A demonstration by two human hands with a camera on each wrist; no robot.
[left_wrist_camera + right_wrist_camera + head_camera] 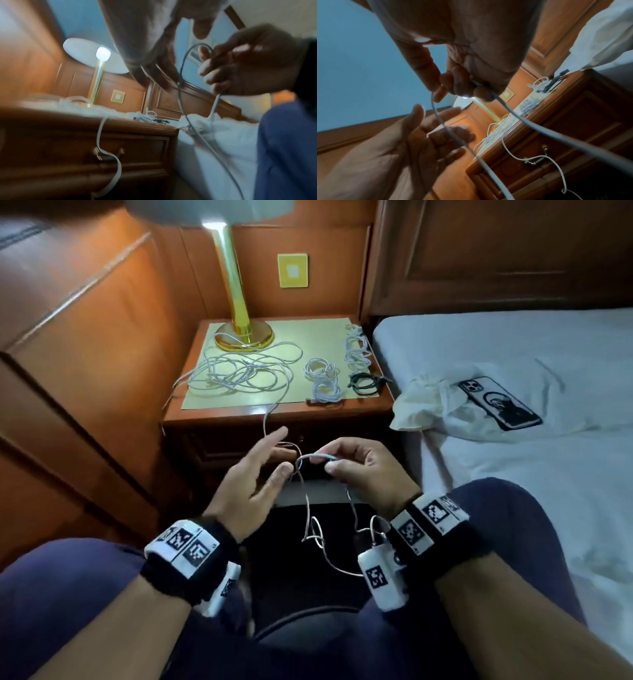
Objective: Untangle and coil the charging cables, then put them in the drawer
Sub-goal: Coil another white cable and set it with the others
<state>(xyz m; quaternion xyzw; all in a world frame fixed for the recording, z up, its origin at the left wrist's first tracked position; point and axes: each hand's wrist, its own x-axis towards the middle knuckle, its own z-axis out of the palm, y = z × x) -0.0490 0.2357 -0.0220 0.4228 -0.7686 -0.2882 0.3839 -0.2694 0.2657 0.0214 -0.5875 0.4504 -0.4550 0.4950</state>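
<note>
Right hand pinches a small loop of thin white charging cable; left hand spread open beside it.

The right hand [363, 467] has its fingertips [481, 93] curled round a thin, round, white charging cable [315, 457] at the top of a small loop, while the left hand [251, 479] is spread with straight fingers just beside the loop, gripping nothing. The cable looks light, limp and smooth, so it should bend easily yet slide and spring open; judging by that, it is best held where its turns cross. From the loop it hangs toward the lap with a kink and trails up to a loose tangle of white cables [239, 371] on the wooden bedside table [274, 416]. Small wound white bundles [322, 378] lie there near a brass lamp [239, 313]. The closed drawer [556, 152] sits below, and a white-sheeted bed [513, 364] carries a phone [500, 404].
</note>
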